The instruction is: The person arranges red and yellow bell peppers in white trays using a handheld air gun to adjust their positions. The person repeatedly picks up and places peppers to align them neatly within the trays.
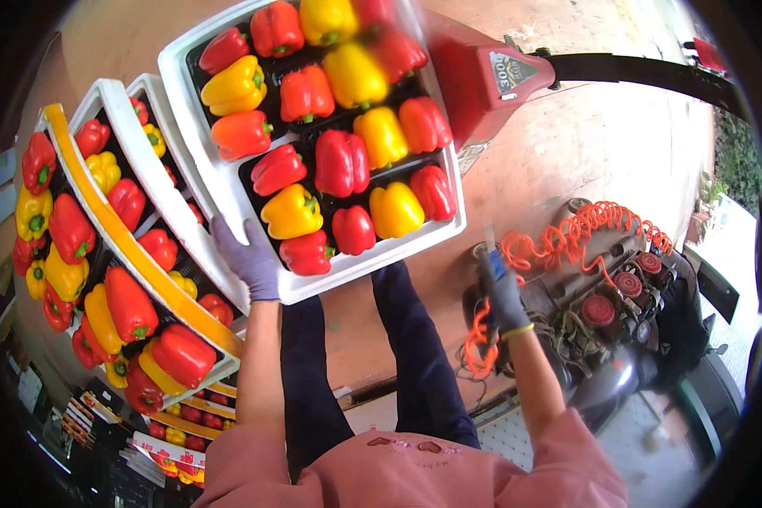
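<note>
A white foam box (356, 273) of red, orange and yellow bell peppers, packed in black trays, is at the upper middle. My left hand (247, 256), in a purple-grey glove, grips the near left corner of its rim, thumb apart from the fingers. At the right my right hand (505, 300), in a dark grey glove, is closed around an air blow gun (493, 267) with a blue part. The gun is blurred and points away from me. An orange coiled hose (559, 241) lies close by it.
More white boxes of peppers (72, 229) stand at the left, one with a yellow rim (131, 233). Beyond the box is a red pallet jack (491, 85) with a black handle. A machine with red round caps (599, 310) is at the right. Cartons (157, 457) lie lower left.
</note>
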`<state>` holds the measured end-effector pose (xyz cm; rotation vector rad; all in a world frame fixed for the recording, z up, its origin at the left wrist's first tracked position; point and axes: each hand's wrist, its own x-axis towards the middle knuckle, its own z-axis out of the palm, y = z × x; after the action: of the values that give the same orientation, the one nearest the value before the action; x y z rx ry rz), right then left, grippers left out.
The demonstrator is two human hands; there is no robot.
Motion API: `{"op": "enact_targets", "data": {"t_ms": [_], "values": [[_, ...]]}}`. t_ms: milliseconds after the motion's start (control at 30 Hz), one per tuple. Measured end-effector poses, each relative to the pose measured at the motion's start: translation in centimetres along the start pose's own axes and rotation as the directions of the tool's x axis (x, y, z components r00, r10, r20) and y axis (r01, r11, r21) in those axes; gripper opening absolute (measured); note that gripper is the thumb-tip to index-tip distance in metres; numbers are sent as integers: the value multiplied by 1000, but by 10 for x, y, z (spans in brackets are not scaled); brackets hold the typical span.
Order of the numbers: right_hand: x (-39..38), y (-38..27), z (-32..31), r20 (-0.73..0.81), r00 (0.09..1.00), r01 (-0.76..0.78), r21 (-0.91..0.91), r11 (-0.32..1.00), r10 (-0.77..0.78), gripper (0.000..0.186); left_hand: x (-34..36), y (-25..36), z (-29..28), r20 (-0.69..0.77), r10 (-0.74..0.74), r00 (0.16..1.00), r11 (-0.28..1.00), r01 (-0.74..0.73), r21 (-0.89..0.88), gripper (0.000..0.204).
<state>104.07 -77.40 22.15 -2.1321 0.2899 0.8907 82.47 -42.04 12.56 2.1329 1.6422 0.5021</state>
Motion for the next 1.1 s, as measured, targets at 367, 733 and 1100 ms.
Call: {"op": "enact_targets", "data": {"t_ms": [367, 733, 1100], "values": [[187, 64, 35, -54, 995, -47, 430, 901, 78, 20, 93, -48, 43, 362, -424, 830, 720, 551, -422, 71], [186, 66, 36, 402, 915, -302, 632, 714, 31, 16, 106, -57, 36, 636, -180, 750, 835, 458, -303, 43], [161, 96, 14, 401, 916, -279, 667, 691, -17, 30, 83, -67, 9, 515, 198, 834, 974, -226, -10, 18]]}}
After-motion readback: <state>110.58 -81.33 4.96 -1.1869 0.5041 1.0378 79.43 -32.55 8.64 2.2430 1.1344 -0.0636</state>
